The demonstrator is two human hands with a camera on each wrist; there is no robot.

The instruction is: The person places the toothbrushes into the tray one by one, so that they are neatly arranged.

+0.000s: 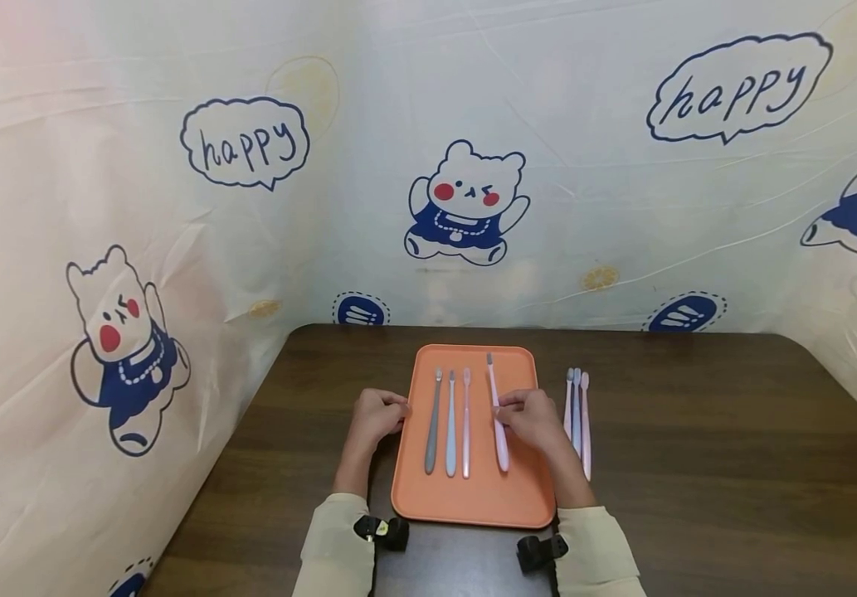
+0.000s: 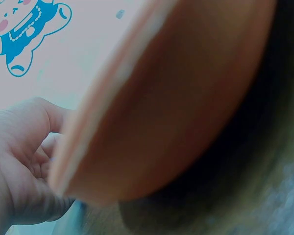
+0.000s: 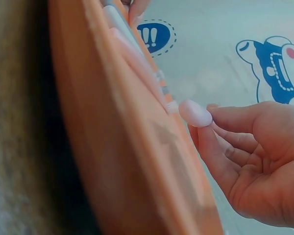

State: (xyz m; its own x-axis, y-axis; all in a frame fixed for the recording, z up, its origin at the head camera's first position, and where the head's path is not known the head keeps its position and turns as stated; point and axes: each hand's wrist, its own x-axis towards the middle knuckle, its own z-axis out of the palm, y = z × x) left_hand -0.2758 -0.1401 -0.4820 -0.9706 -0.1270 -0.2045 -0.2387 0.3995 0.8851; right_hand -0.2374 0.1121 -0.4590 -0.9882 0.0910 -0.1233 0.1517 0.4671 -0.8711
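Observation:
An orange tray [image 1: 473, 506] lies on the dark table. Grey [image 1: 432, 431], light blue [image 1: 451, 431] and pink [image 1: 466, 431] toothbrushes lie side by side on its left half. My right hand [image 1: 536, 421] pinches another toothbrush [image 1: 503, 452], pale pink, between thumb and finger over the tray's right half; the right wrist view shows its rounded handle end [image 3: 195, 113] at the fingertips of the hand [image 3: 264, 161]. At the tray's left edge is my left hand [image 1: 377, 416], fingers bent against the rim; in the left wrist view the rim hides the fingertips of this hand [image 2: 27, 156].
Several toothbrushes [image 1: 577, 414] lie close together on the table [image 1: 697, 431], just right of the tray and partly behind the right forearm. A printed curtain [image 1: 368, 99] hangs behind the table and along its sides.

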